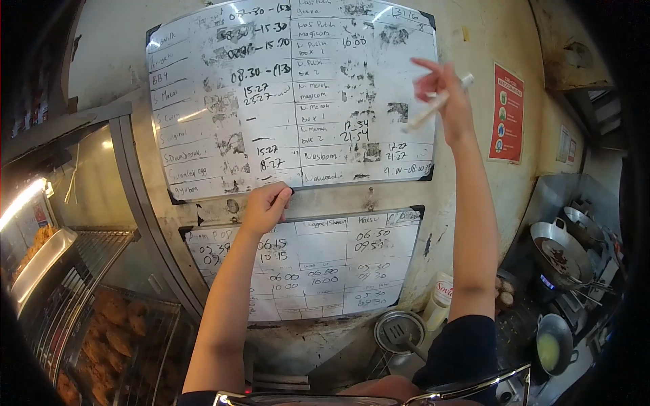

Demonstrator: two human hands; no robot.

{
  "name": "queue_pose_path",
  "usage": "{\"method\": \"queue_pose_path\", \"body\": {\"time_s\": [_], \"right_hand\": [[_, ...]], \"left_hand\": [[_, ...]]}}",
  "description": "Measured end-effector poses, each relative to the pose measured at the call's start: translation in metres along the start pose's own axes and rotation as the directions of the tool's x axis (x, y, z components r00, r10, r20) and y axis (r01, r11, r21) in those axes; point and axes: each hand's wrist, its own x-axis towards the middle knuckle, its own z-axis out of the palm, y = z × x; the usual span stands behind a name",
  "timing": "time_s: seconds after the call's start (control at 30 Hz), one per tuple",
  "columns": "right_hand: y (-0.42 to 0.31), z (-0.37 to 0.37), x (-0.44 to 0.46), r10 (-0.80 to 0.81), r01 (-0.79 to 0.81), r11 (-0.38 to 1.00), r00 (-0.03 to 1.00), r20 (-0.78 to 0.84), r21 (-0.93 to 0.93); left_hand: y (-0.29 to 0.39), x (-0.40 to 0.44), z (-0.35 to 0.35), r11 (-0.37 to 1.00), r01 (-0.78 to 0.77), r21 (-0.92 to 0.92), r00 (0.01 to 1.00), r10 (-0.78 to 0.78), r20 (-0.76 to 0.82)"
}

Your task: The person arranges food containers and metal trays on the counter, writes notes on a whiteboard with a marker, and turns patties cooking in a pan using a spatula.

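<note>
The right hand (448, 98) was raised before the upper whiteboard (380, 82), some fingers spread while a white marker (426, 116) lay slantwise in its hold. With a grip that loose, the marker seemed liable to swivel or drop; whether its lower end touched the board could not be told. The left hand (266, 206) was curled into a fist at the board's bottom edge, and whether anything sat inside it was impossible to tell. Sliding upward, that fist would probably rub the entries near the edge, since dark smears suggested ink came off easily. The left forearm (227, 291) crossed in front of the lower whiteboard (328, 247), so a lean could blur its times too. Farther down, a round pan (378, 331) with a slotted utensil (399, 333) and a bottle (440, 298) stood where a dropped marker might land. Out to the right, a wok (550, 233) sat above a blue glow, possibly hot, making a wide swing of the right elbow risky.
</note>
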Motion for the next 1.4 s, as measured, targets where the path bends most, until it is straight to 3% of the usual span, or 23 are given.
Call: {"method": "queue_pose_path", "body": {"time_s": [0.07, 0.13, 0.2, 0.27, 0.3, 0.4, 0.53, 0.9, 1.0, 1.2, 1.4], "right_hand": [[-0.002, 0.011, 0.008, 0.137, -0.129, 0.985, 0.988, 0.071, -0.111], [0.003, 0.042, 0.015, -0.021, -0.05, 0.925, 0.983, -0.182, -0.377], [0.015, 0.056, 0.024, -0.073, 0.02, 0.948, 0.985, -0.156, -0.319], [0.028, 0.072, 0.032, -0.299, 0.234, 0.917, 0.939, -0.169, -0.324], [0.032, 0.076, 0.037, -0.337, 0.231, 0.873, 0.922, -0.19, -0.429], [0.042, 0.083, 0.044, -0.339, 0.214, 0.85, 0.921, -0.19, -0.482], [0.047, 0.094, 0.047, -0.289, 0.185, 0.863, 0.944, -0.16, -0.47], [0.05, 0.087, 0.051, -0.395, 0.243, 0.805, 0.9, -0.184, -0.542], [0.049, 0.085, 0.052, -0.328, 0.175, 0.819, 0.924, -0.196, -0.546], [0.049, 0.084, 0.05, -0.41, 0.243, 0.796, 0.89, -0.198, -0.555], [0.055, 0.076, 0.052, -0.378, 0.223, 0.827, 0.9, -0.217, -0.516]], "left_hand": [[0.0, -0.001, 0.0, 1.0, -0.006, -0.002, 1.0, 0.006, 0.0], [0.001, -0.001, 0.0, 1.0, 0.006, -0.001, 1.0, -0.006, -0.001], [0.003, -0.001, -0.001, 1.0, 0.017, 0.0, 1.0, -0.017, -0.002], [0.005, -0.001, -0.001, 1.0, 0.007, 0.022, 1.0, -0.008, 0.007], [0.005, 0.0, -0.002, 1.0, 0.008, 0.024, 1.0, -0.008, 0.004], [0.003, -0.001, -0.002, 0.998, -0.026, 0.055, 1.0, 0.026, 0.009], [0.002, 0.0, -0.003, 0.997, -0.039, 0.064, 0.999, 0.038, 0.024], [0.004, -0.001, -0.002, 0.996, -0.051, 0.07, 0.999, 0.05, 0.011], [0.005, -0.001, -0.002, 0.997, -0.03, 0.068, 1.0, 0.03, 0.005], [0.001, 0.0, -0.002, 0.998, -0.042, 0.047, 0.999, 0.042, 0.002], [0.0, 0.0, -0.003, 0.996, -0.066, 0.068, 0.997, 0.064, 0.032]]}}
